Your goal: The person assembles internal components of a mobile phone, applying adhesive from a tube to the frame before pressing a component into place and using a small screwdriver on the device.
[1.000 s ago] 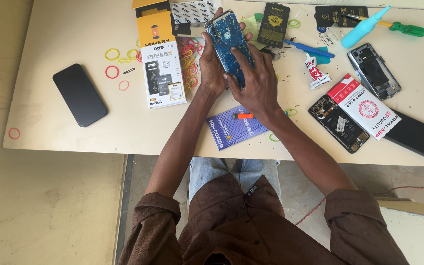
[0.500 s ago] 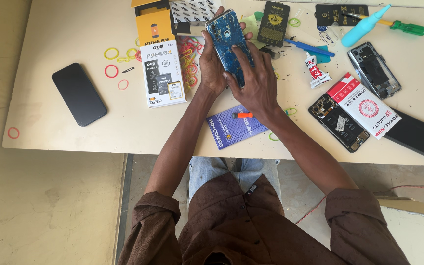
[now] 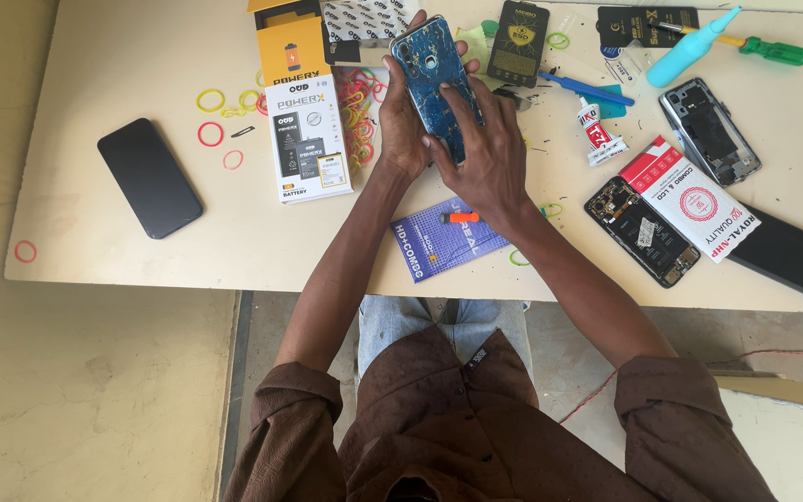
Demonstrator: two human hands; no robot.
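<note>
A phone with a blue patterned back (image 3: pixel 431 79) is held above the cream table (image 3: pixel 95 84), its back facing up. My left hand (image 3: pixel 400 121) grips it along its left edge and underneath. My right hand (image 3: pixel 481 153) lies over the phone's lower right part, fingers pressed flat on the back cover. A purple packet (image 3: pixel 445 242) with a small orange piece on it lies on the table just below my hands.
A black phone (image 3: pixel 149 177) lies at the left. A white battery box (image 3: pixel 307 139), a yellow box (image 3: pixel 292 42) and coloured rubber bands (image 3: pixel 357 98) sit left of my hands. At the right are an opened phone (image 3: pixel 641 231), a red-and-white packet (image 3: pixel 694 200), a phone frame (image 3: pixel 708 130), a glue tube (image 3: pixel 595 130), a teal bottle (image 3: pixel 690 46) and a green screwdriver (image 3: pixel 773 51).
My right hand's fingers have shifted slightly on the phone's back; the phone stays in the same place.
</note>
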